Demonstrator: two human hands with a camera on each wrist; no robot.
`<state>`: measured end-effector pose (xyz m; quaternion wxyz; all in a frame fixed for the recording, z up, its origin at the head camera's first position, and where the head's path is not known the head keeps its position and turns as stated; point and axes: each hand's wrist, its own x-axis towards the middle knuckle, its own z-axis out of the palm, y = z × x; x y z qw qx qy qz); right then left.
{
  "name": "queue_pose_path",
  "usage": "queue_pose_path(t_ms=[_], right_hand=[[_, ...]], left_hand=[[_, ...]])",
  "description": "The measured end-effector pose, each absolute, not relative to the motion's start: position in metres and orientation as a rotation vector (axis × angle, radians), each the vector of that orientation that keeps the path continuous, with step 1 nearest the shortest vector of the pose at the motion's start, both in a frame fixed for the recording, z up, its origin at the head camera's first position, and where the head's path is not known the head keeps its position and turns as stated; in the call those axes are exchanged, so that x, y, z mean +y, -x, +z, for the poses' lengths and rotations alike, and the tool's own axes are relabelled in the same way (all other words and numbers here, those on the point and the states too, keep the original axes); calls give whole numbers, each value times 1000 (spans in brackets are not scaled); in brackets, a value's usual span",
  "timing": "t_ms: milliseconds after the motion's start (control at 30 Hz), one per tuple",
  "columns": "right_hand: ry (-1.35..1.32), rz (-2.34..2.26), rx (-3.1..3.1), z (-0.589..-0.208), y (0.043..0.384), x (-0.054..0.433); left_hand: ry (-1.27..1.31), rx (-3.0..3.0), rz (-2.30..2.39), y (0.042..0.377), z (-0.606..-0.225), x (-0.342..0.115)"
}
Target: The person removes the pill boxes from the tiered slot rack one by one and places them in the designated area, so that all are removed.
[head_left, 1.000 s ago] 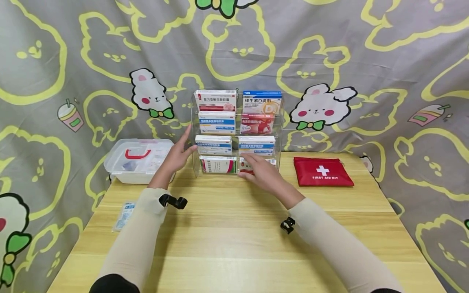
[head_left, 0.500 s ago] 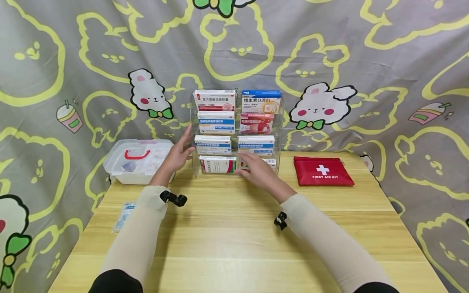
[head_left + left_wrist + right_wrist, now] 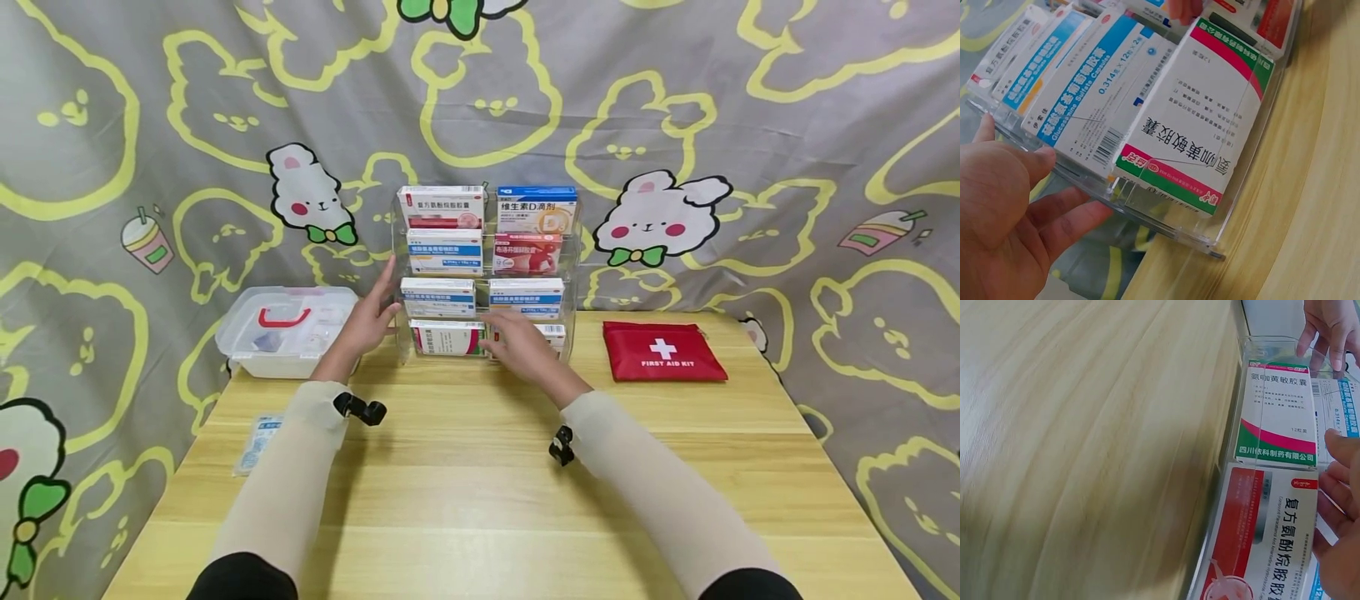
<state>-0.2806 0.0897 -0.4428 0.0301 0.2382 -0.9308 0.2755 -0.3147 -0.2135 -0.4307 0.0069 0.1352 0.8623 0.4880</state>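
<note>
A clear display rack [image 3: 1175,219] stands against the backdrop, holding several medicine boxes in two columns. My left hand [image 3: 367,321] rests at its left side, fingers spread along the edge, thumb toward the front. My right hand [image 3: 521,346] touches the bottom row on the right, partly covering a red-and-white box [image 3: 1263,531]. In the right wrist view, its fingers lie along that box's upper edge. Beside it sits a white, green and pink capsule box [image 3: 1197,119]. Blue-and-white glucosamine boxes [image 3: 438,298] fill the row above. Higher up are a red box [image 3: 525,254] and a vitamin D box [image 3: 536,210].
A lidded clear plastic case [image 3: 288,333] with a red handle stands left of the rack. To the right lies a red first aid kit pouch [image 3: 663,352]. A small blue-and-white packet [image 3: 258,442] lies near my left forearm on the wooden table [image 3: 480,492].
My right hand has shifted slightly left along the bottom row, and its forearm has swung left with it. The left hand has stayed at the rack's side; the boxes look unmoved.
</note>
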Motion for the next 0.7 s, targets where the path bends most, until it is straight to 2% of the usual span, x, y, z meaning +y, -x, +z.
queue_pose_path(t_ms=[700], right_hand=[[-515,976,-2861,-451,285,76]], left_hand=[[-413,2683,1530,316,-431,-214]])
